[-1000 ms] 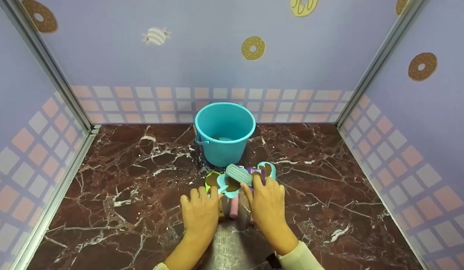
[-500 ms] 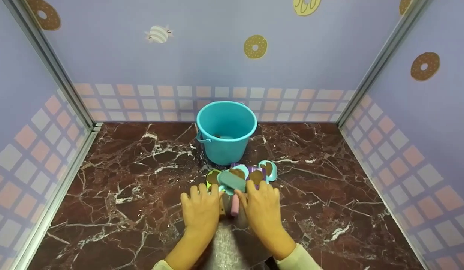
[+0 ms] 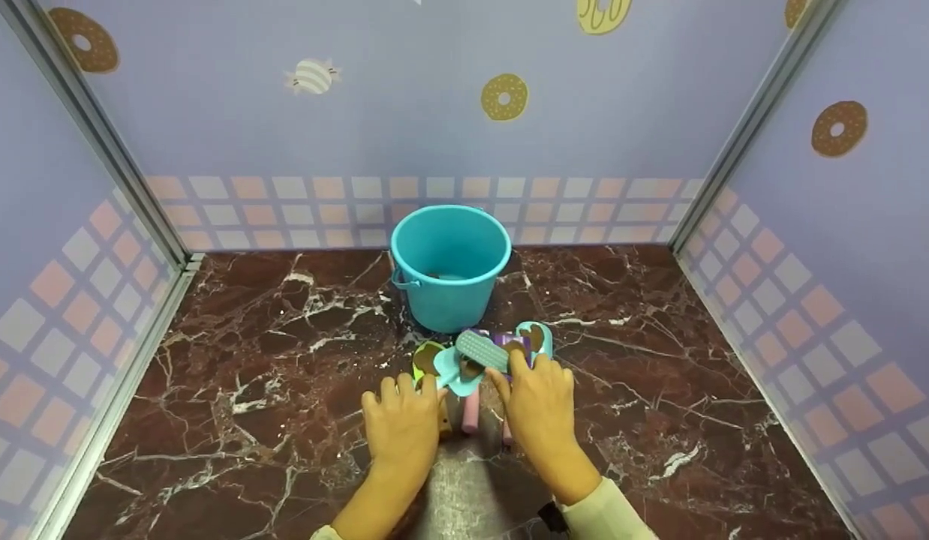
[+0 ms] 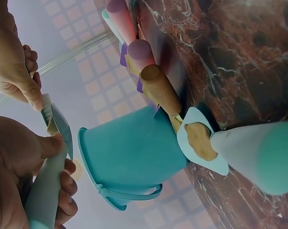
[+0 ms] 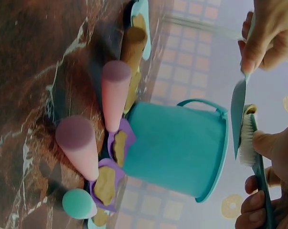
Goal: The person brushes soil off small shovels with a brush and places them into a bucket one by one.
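Note:
My left hand (image 3: 401, 420) grips the whitish-teal handle of a small toy shovel (image 3: 448, 365), whose pale blue blade is raised above the floor. The right hand (image 3: 539, 401) holds a teal brush (image 3: 481, 351) with its textured back upward in the head view. White bristles (image 5: 247, 143) face the shovel blade (image 5: 239, 112) and seem to touch it in the right wrist view. A brown-yellow bit (image 4: 52, 127) shows between brush and blade. Behind both hands stands a turquoise bucket (image 3: 451, 300); something small and brown lies inside.
Several toy shovels with brown material lie before the bucket, among them a lime-edged one (image 3: 425, 358), a purple one (image 5: 116, 183) and a light blue one (image 3: 545, 341). Pink (image 5: 116, 95) and brown (image 4: 159, 88) handles point towards me. Patterned walls (image 3: 404, 112) enclose the marble-look surface (image 3: 269, 420).
Half a second ago the brush lay lower, across the shovel blade, with the right hand closer to the left. Now it has moved back up and right. The left hand stays nearly in place.

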### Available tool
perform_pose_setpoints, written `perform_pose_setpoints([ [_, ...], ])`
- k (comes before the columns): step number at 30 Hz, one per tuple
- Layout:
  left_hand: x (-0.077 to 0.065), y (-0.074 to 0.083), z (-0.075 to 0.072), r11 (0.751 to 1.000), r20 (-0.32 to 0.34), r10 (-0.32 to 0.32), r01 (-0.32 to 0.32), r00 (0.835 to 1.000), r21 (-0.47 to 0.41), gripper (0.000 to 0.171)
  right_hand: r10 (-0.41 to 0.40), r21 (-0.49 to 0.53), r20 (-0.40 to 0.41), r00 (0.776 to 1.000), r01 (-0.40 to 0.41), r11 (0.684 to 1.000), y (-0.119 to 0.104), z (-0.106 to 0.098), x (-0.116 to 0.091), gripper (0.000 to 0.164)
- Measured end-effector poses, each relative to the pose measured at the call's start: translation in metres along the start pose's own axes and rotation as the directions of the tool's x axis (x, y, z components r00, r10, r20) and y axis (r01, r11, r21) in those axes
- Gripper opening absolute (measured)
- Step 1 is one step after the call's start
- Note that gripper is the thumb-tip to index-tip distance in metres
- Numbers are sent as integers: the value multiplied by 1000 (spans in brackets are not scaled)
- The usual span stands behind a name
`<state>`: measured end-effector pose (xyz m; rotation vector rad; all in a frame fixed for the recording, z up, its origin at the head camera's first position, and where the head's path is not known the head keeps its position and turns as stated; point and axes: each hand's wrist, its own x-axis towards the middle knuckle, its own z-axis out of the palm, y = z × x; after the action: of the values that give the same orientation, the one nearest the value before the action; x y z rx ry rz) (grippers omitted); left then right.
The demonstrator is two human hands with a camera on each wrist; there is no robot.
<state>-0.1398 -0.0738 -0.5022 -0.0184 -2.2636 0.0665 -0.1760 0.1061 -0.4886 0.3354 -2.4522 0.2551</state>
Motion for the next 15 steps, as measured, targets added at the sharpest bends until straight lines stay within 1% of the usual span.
perform_pose_setpoints([
  [4, -1, -2, 0, 1000, 7, -14, 14, 1000, -3, 39, -1, 50, -3, 1000, 2, 999, -2, -3, 0, 43],
  [7, 1, -4, 0, 1000, 18, -26, 26, 1000, -2, 37, -4, 85, -16, 1000, 5, 996, -8, -9, -4, 43],
  [9, 2, -4, -2, 1000, 27, -27, 28, 999, -1, 35, -22, 97, -6, 1000, 23, 995, -13, -12, -8, 43],
  [12, 4, -5, -4, 1000, 42, -26, 27, 999, -6, 34, -71, 69, 20, 997, 69, 995, -20, -13, -14, 42],
  [15, 3, -5, -6, 1000, 52, -26, 26, 998, -9, 35, -86, 13, 30, 996, 86, 996, -21, -10, -15, 43],
])
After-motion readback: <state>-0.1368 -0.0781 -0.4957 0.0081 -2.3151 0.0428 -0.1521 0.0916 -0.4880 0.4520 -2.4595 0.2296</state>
